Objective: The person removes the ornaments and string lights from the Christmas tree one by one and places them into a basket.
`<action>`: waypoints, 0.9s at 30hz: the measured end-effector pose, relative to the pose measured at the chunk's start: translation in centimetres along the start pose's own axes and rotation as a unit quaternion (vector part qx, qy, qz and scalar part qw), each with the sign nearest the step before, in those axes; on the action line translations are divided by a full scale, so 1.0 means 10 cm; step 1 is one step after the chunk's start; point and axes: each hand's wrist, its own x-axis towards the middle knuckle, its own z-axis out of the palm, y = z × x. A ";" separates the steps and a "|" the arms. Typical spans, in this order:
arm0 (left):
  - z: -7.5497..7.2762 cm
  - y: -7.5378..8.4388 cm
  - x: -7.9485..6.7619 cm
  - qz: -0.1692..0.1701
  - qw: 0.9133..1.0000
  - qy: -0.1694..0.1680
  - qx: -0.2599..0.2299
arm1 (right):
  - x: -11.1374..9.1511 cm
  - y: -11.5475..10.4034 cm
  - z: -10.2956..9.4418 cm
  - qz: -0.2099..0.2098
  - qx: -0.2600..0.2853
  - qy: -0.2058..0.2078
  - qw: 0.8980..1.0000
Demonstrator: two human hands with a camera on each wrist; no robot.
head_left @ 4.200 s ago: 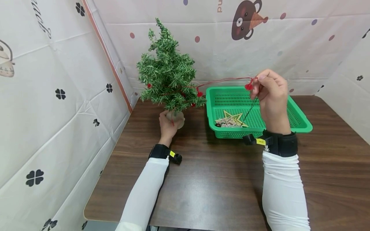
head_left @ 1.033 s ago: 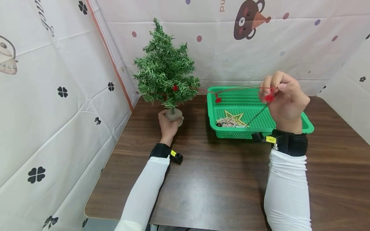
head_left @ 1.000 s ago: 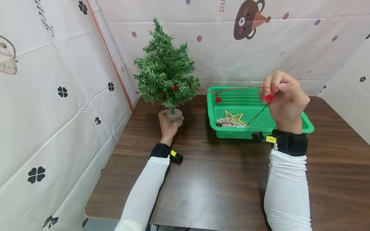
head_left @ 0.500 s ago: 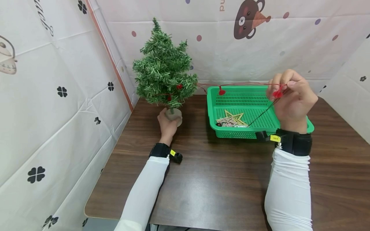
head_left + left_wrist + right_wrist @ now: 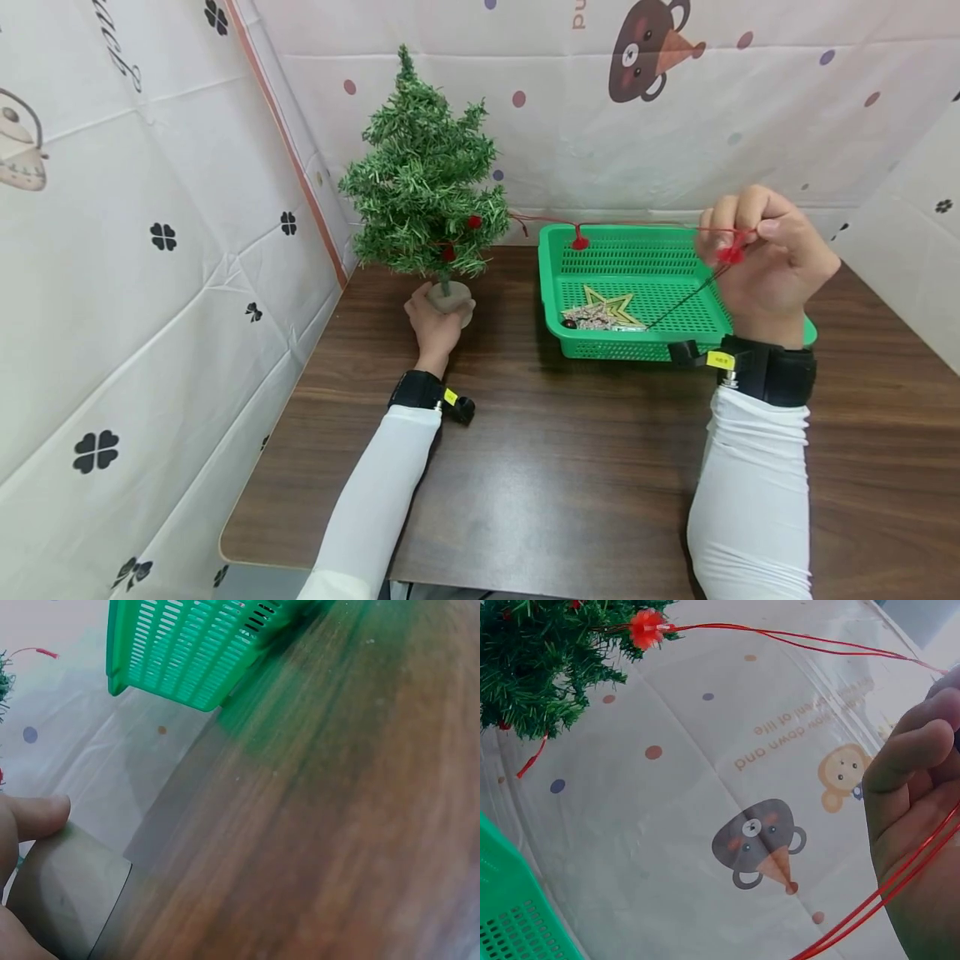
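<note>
On the table's left side stands a small green Christmas tree [image 5: 427, 171] on a pale round base [image 5: 452, 297]. My left hand [image 5: 435, 325] grips this base; its thumb lies along the base's edge in the left wrist view. A red string garland [image 5: 637, 223] with red pompoms [image 5: 580, 242] runs from the tree over the green basket, drawn fairly straight. Raised above the basket's right end, my right hand [image 5: 772, 250] pinches the garland between thumb and fingers, beside another red pompom. From that hand a thin doubled cord slants down into the basket. More red pompoms [image 5: 474, 222] sit among the lower branches.
The green plastic basket [image 5: 667, 351] stands right of the tree, near the back wall. A gold star [image 5: 611, 305] and small glittery ornaments [image 5: 592, 317] lie in it. Printed cloth [image 5: 555, 142] hangs behind and left of the brown wooden table [image 5: 525, 467].
My right hand has moved rightward, pulling more garland out from the tree. The tree has turned, its front pompoms shifting right. My left hand has kept hold of the base.
</note>
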 end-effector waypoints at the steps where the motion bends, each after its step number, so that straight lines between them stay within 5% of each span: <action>1: 0.00 0.00 0.00 0.001 1.000 0.001 0.002 | 0.00 0.00 0.00 -0.002 0.003 -0.007 1.000; 15: 0.01 -0.01 -0.01 0.004 1.000 0.006 0.014 | -0.04 -0.01 0.06 0.007 0.075 -0.115 0.990; 21: 0.01 -0.02 0.00 0.004 1.000 0.002 0.017 | -0.01 -0.05 0.01 -0.013 0.067 0.005 0.998; 27: 0.01 0.01 0.01 -0.003 1.000 -0.004 -0.008 | 0.02 -0.08 -0.02 -0.057 0.008 0.133 0.989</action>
